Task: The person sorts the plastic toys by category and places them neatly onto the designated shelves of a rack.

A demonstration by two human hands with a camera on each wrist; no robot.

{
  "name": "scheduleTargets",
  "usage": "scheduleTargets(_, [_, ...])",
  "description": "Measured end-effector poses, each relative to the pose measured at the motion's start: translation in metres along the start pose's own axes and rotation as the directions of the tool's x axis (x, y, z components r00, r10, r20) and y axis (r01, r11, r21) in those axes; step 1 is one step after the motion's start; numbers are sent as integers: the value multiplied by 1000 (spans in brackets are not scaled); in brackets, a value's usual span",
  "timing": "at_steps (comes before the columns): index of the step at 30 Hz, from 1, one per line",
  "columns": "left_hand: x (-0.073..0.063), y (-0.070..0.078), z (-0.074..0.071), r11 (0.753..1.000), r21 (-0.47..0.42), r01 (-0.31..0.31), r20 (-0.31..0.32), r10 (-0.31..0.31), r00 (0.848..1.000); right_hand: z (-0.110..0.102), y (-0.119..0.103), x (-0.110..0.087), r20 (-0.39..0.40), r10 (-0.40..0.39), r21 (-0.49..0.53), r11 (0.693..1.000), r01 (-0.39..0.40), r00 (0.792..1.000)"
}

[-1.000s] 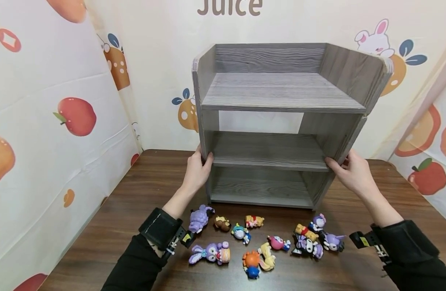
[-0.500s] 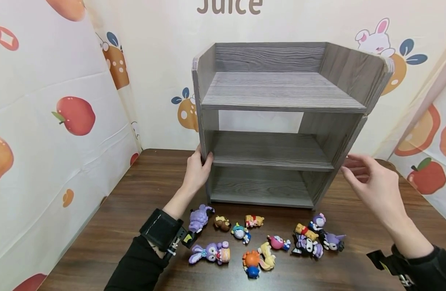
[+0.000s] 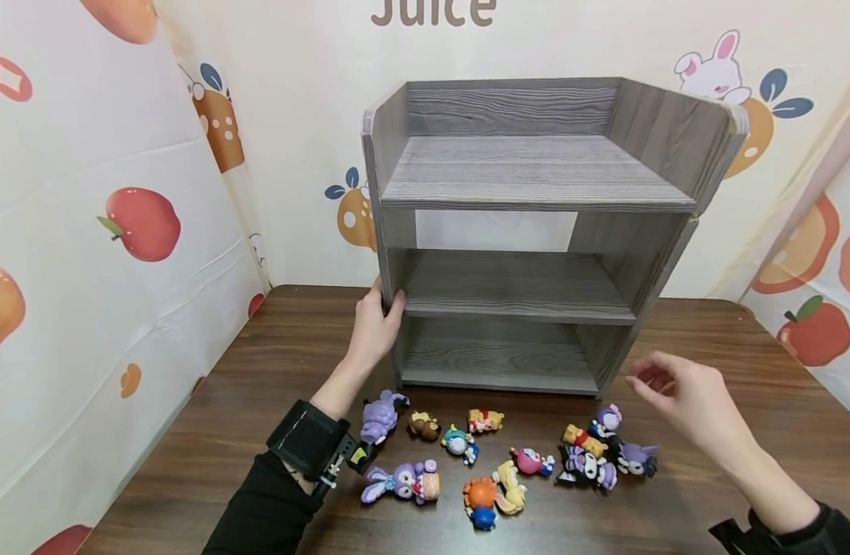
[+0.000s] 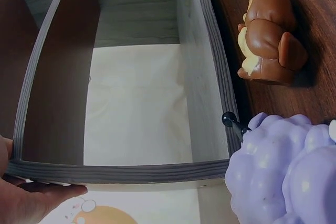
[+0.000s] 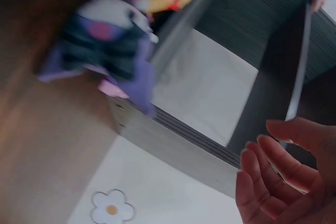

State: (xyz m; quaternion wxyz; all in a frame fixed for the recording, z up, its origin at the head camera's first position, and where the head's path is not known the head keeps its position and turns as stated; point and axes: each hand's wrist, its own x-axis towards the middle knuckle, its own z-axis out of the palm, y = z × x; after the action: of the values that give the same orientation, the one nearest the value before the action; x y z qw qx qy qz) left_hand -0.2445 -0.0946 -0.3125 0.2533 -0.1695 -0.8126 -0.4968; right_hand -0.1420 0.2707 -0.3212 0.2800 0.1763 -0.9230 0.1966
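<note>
Gripping the shelf by one side, the left hand could skew it into the toys; the right hand, loosely curled, holds nothing.

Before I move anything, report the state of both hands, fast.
Left hand: closed, holding the grey shelf unit by its left side.
Right hand: open, loosely curled, holding nothing.

One shelf unit, three shelves, two hands, at least twelve toy figures, one table
</note>
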Motion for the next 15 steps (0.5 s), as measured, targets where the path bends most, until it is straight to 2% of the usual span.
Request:
scheduleTargets(4, [0,0,1,1000,-1,8,5,-8,1000,7,5,-13,91,-21,14,1000,20,996])
scheduleTargets(10, [-1,1,0,1000,-5,23,10,-23,1000,11,11,-31,210,-5,43,999,-5,978])
scheduleTargets(13, [-1,1,0,1000,-10,23,12,-23,1000,12,13,-37,263,20,47,998,-34,965])
scheduleTargets(15, [0,0,0,1000,-14,22,13,-22,1000,12,15,-40,318,37,59,997,-58,947])
